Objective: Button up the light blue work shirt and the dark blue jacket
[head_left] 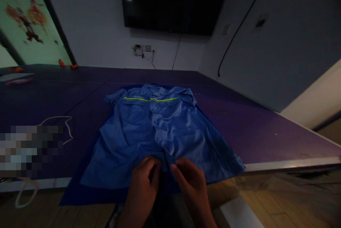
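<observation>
A blue short-sleeved shirt point(128, 135) lies front side up, its collar pointing away from me and a yellow-green stripe across the chest. Several buttons run down its middle. My left hand point(146, 178) pinches the hem on the left of the front opening. Just to the right, my right hand point(190, 180) has thumb and fingers closed on the other front edge. Under the shirt is a darker blue cloth point(93, 197), which hangs over the near edge of the table. My fingertips partly hide the fabric they grip.
The shirt rests on a purple-topped table point(239, 121) with a pale front edge. A blurred-out item point(26, 148) with a white cord point(69, 128) lies at left. Small orange objects point(61, 63) sit farther back. A large screen point(176, 0) hangs on the wall.
</observation>
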Available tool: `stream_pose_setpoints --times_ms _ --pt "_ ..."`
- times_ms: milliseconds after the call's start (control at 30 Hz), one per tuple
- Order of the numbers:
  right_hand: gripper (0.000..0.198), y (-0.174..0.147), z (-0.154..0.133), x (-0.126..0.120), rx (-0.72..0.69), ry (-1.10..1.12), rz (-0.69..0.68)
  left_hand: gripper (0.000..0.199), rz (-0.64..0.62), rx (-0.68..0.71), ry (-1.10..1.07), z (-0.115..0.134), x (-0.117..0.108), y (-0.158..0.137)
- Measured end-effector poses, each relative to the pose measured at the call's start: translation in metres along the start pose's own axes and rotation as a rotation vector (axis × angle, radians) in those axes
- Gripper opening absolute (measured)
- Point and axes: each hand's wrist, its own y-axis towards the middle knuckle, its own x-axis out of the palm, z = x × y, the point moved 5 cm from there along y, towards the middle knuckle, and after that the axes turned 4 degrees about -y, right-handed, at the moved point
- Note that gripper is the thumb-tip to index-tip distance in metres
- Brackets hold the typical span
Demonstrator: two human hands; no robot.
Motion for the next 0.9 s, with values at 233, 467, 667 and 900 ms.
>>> stream_pose_setpoints --times_ms 233,467,667,900 --pt "0.020 -0.001 -0.006 0.007 -0.117 -0.220 -0.087 0.018 0.052 -0.028 -0.060 -0.004 -0.002 -0.001" --pt "0.016 0.000 -0.009 0.011 -0.194 -0.304 -0.116 0.019 0.027 -0.056 -0.100 -0.007 -0.002 -0.001" --pt "0.027 -0.001 -0.008 0.011 -0.117 -0.195 -0.195 0.017 0.114 0.037 -0.069 -0.001 -0.005 -0.003" --pt "0.032 0.002 0.005 0.011 0.051 0.016 -0.198 0.019 0.133 0.132 0.035 0.005 -0.006 -0.004"
